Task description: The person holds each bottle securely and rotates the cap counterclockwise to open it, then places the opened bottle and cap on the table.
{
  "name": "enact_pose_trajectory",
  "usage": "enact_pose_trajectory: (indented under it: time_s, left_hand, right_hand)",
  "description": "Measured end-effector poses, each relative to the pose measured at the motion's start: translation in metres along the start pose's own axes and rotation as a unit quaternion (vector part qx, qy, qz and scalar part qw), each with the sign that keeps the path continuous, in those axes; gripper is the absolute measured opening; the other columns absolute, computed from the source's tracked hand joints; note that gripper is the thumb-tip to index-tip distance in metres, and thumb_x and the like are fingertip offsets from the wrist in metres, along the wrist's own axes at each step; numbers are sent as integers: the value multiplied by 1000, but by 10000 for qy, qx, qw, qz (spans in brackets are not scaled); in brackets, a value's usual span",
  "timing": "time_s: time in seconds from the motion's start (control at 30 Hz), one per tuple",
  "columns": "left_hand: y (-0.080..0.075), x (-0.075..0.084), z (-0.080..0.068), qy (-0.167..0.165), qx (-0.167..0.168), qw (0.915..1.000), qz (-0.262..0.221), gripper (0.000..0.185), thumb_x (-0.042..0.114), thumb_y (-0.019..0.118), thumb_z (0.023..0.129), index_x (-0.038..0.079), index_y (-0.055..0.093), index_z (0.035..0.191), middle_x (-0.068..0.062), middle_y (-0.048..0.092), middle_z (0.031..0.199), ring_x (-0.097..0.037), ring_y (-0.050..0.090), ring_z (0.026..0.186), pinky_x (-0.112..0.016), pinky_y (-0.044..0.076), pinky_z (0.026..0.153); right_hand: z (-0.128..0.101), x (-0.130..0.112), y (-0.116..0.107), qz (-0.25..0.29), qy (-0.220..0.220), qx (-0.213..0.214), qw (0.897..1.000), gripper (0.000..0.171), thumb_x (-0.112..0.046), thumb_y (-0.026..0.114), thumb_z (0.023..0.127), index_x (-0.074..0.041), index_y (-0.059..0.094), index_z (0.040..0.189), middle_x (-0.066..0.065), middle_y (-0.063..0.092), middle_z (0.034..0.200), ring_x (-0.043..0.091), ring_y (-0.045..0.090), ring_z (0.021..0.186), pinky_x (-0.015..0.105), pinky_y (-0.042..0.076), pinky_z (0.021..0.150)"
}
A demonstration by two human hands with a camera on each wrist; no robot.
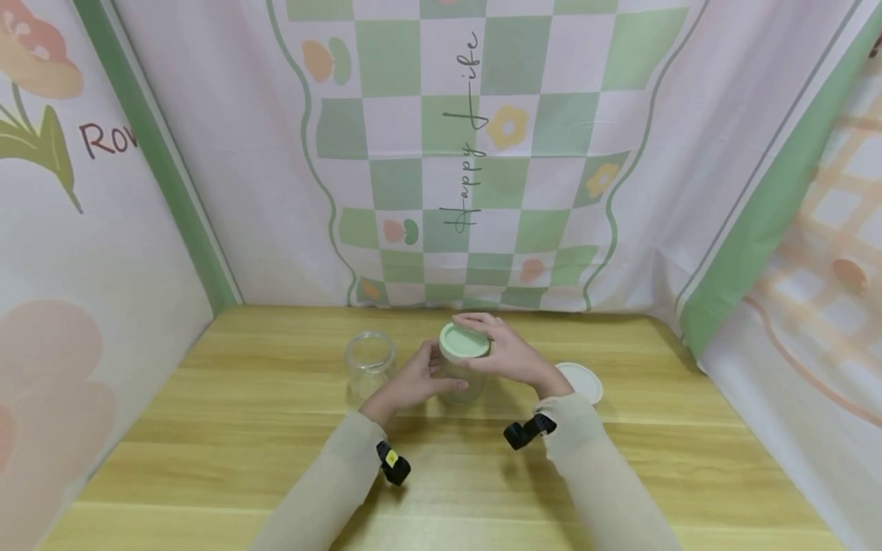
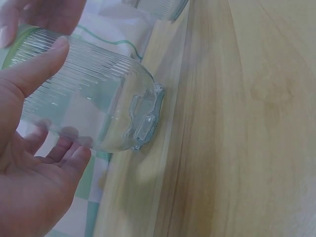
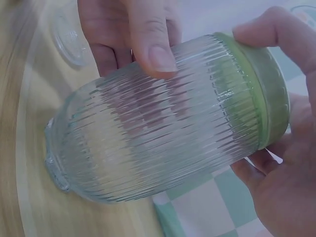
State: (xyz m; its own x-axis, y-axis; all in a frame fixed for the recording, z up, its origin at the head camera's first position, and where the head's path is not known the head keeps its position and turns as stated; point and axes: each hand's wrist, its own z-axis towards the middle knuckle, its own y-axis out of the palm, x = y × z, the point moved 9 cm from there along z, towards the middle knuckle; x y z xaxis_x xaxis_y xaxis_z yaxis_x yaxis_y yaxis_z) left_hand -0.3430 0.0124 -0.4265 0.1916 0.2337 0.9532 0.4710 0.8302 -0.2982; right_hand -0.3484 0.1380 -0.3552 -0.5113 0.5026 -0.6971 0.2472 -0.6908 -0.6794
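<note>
Holding the ribbed glass jar (image 1: 460,383) at table centre, we see the left hand (image 1: 412,383) wrapped round its body, thumb and fingers (image 2: 37,64) curled against the ribbing. Right hand (image 1: 506,353) sits on top, fingers curled over the pale green lid (image 1: 465,340) and gripping its rim. Jar stands upright on the wooden table (image 1: 227,428), base touching the surface. Second glass jar (image 1: 370,363), lidless, stands just beside the left hand, apart from it. White lid (image 1: 582,380) lies flat near the right wrist, partly hidden behind it. Wrist cameras (image 1: 529,431) strapped on both sleeves. Checked cloth backdrop (image 1: 475,145) behind.
</note>
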Motion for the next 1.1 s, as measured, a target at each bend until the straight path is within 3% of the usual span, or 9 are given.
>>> enact_pose_trajectory:
  time_s: [0.13,0.33,0.53,0.73,0.9,1.1]
  left_hand:
    - [0,-1,0,-36,2,10000,16,85,26,77,91,12,24,155,-9,35,153,-30,36,140,-48,33,114]
    - [0,0,0,5,-19,10000,11,83,27,77,91,9,25,154,-11,36,152,-32,37,139,-50,33,114]
    - [1,0,-2,-27,-39,10000,-11,82,29,76,92,11,26,153,-10,35,153,-33,36,140,-52,32,114]
    - [0,-1,-3,-121,42,9999,27,84,40,79,87,15,30,151,-8,36,153,-32,35,141,-53,31,115]
    - [0,-2,-4,-176,61,9998,-16,83,43,80,85,18,32,148,-7,35,154,-34,33,142,-56,31,114]
    - [-1,-3,-5,-267,84,9996,-27,86,47,80,84,19,32,148,-7,32,157,-33,33,143,-58,31,113]
  right_hand:
    - [0,-3,0,-53,-135,-90,9999,73,-27,78,86,-10,47,150,12,41,152,35,43,128,60,41,100]
    - [-2,-10,-1,-136,-188,-112,9997,81,-29,78,84,-15,41,154,9,32,159,37,35,138,64,38,102]
    - [-5,-17,-2,-426,211,476,9977,88,-47,79,84,-17,38,156,10,29,160,39,31,140,65,41,100]
    - [-11,-23,-2,-1489,938,1351,9751,86,-67,63,88,-12,45,151,15,42,146,34,39,127,54,48,92]
    - [-13,-30,0,-2133,909,1779,9563,86,-67,63,88,-5,50,146,22,45,133,35,43,114,46,48,82]
    - [-12,-31,5,-2167,793,1860,9551,86,-64,65,89,3,52,141,23,45,126,34,41,110,41,47,80]
